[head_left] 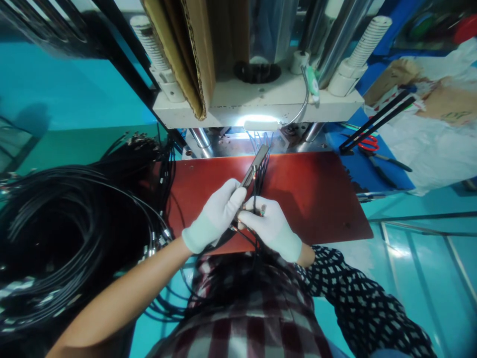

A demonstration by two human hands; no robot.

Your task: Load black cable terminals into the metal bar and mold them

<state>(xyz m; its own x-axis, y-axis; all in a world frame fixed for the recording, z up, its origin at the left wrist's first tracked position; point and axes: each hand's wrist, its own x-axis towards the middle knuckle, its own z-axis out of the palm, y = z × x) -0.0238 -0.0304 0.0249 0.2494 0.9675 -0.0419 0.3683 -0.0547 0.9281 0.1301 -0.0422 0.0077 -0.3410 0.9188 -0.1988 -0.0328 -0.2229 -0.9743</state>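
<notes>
My left hand (219, 206), in a white glove, is closed around a long grey metal bar (257, 161) that slants up and away from me. Close against it, my gloved right hand (271, 223) pinches the end of a thin black cable (255, 191) beside the bar. A small shiny metal fitting shows at the fingers; its exact form is too small to tell. Several dark cables (265, 171) run from the bar's far end toward the lit machine opening. Other cable lengths hang below my hands over my lap.
A reddish-brown board (309, 199) lies under my hands, before a white press machine (231, 102) with a lamp (261, 125). Large coils of black cable (85, 174) fill the left. Red-handled scissors (368, 143) and pliers (383, 166) lie on a blue surface at right, near a plastic bag (443, 149).
</notes>
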